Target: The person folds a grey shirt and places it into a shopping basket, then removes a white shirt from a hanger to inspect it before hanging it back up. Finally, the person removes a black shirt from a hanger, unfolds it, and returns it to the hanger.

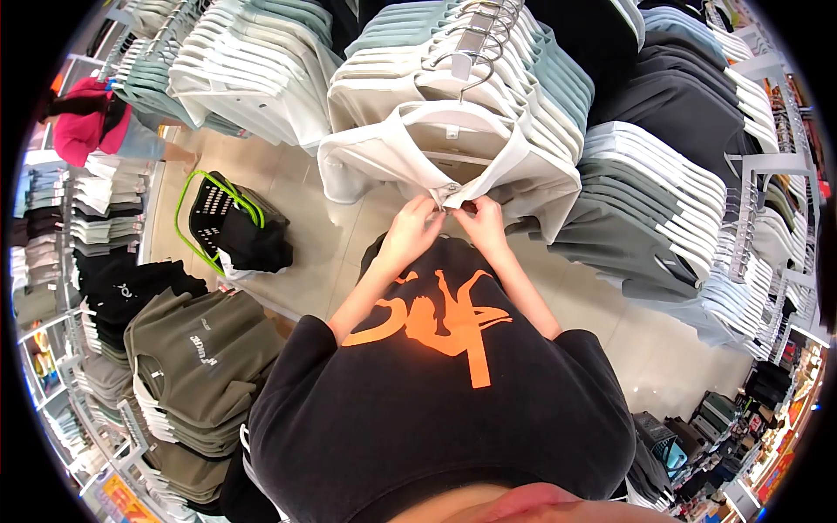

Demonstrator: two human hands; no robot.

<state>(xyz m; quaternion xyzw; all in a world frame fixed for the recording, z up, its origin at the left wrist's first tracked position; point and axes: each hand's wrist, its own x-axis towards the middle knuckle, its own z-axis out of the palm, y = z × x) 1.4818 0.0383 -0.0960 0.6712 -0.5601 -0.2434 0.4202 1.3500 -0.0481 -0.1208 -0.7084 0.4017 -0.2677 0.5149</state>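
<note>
A cream collared shirt (366,152) hangs open at the neck on a white hanger (459,115), at the front of a rack of similar shirts. Both my hands are at the lower point of its neck opening, close together. My left hand (416,228) pinches the front edge from the left side. From the right, my right hand (481,221) has its fingers closed on the same front edge. A small button (452,187) shows just above my fingertips. The fabric between the fingertips is partly hidden.
A black basket (214,209) with green handles and dark cloth inside stands on the floor at the left. Grey shirts (628,209) hang at the right, olive shirts (205,349) at the lower left. A person in pink (87,122) is at the upper left.
</note>
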